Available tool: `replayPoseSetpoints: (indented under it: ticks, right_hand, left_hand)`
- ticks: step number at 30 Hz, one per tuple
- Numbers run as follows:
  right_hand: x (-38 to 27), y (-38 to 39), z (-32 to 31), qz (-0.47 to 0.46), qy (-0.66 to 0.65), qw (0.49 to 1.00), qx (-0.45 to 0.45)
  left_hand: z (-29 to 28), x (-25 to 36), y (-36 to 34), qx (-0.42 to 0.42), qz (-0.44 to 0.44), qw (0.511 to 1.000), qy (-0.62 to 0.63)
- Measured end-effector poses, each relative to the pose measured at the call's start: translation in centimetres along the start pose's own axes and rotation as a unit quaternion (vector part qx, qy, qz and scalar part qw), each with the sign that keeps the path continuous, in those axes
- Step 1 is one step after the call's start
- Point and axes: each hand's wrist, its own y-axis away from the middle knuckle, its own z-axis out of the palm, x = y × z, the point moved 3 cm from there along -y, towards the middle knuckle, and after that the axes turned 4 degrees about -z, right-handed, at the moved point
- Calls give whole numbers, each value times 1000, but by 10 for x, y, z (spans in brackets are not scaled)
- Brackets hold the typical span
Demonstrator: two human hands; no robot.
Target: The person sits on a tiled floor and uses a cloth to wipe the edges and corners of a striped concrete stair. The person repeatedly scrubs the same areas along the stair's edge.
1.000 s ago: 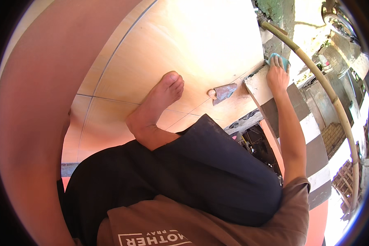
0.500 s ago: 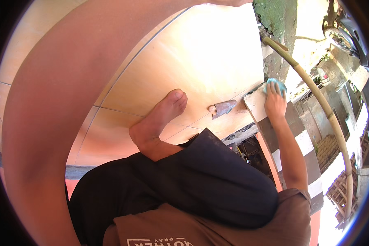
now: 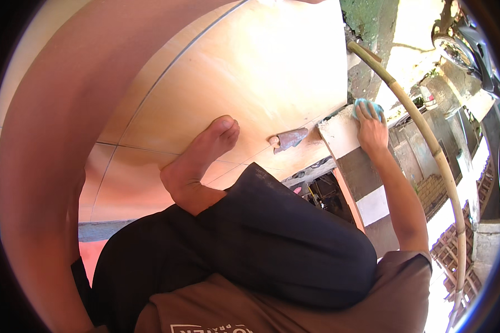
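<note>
My right hand [image 3: 371, 130] reaches out at the right with its fingers bent over a light-blue cloth or sponge [image 3: 379, 112]. It presses this pad at the far end of a ledge faced with white and grey tiles [image 3: 339, 135]. Across the left side my left forearm [image 3: 66, 94] looms large and runs up to the top edge. Only a sliver of my left hand [image 3: 312, 1] shows there, and its fingers are cut off. A trowel-like tool [image 3: 292, 140] with a grey metal blade and a rounded handle end lies on the tiled floor, near the ledge.
My bare foot [image 3: 203, 158] rests on the glossy beige floor tiles [image 3: 250, 72]. A long bamboo pole [image 3: 422, 119] curves down beyond the ledge. A dark opening with clutter [image 3: 329, 194] is beside my knee. A motorbike part [image 3: 475, 58] stands outside at the upper right.
My view has shifted a little, so floor, trowel and ledge sit further left. My right hand stays on the blue pad at the ledge's end. Less of my left hand shows at the top.
</note>
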Motion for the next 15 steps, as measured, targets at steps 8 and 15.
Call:
replayPoseSetpoints:
  ticks: [8,15]
  right_hand:
    - [34,13,-6,-108,-41,993,-34]
    - [33,-25,-3,-143,-47,988,-15]
  left_hand:
    - [1,1,-4,-22,14,1000,-9]
    - [-6,-6,4,-6,-6,1000,-16]
